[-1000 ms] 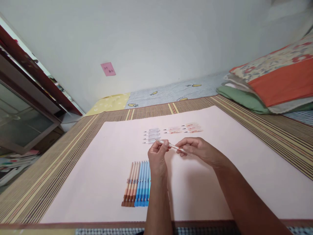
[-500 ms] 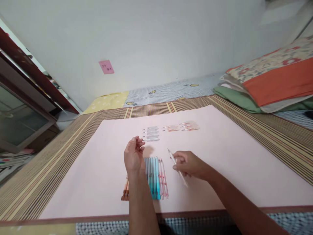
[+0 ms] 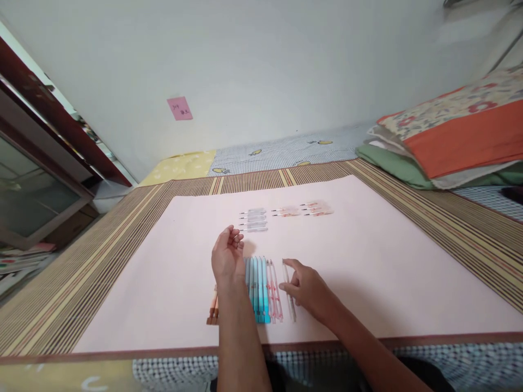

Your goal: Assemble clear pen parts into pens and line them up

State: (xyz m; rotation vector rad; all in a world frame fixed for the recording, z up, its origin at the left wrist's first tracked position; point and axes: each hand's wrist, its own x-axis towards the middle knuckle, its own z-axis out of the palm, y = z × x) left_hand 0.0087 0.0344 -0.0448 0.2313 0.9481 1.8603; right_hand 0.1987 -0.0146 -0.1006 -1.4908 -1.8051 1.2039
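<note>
My right hand (image 3: 306,288) rests on the pink sheet (image 3: 368,261), its fingers pinching a clear pen (image 3: 289,296) that lies beside a row of pens. That row holds clear pink pens (image 3: 273,291), blue pens (image 3: 257,288) and orange-brown pens (image 3: 213,311), the last partly hidden by my left forearm. My left hand (image 3: 226,257) hovers just above the row's far end with fingers curled; what is inside them is hidden. Beyond the hands lie small clear pen pieces (image 3: 253,220) and pinkish pieces (image 3: 303,210) in neat rows.
The pink sheet lies on a striped woven mat (image 3: 449,218) over a checked bed cover. Folded quilts and an orange pillow (image 3: 453,144) are stacked at the right. A cabinet with glass (image 3: 36,190) stands at the left. A pink sticky note (image 3: 180,108) is on the wall.
My hands pulled apart from the pen they held together. The right hand carried the clear pen down and laid it beside the row. The left hand moved left with fingers curled.
</note>
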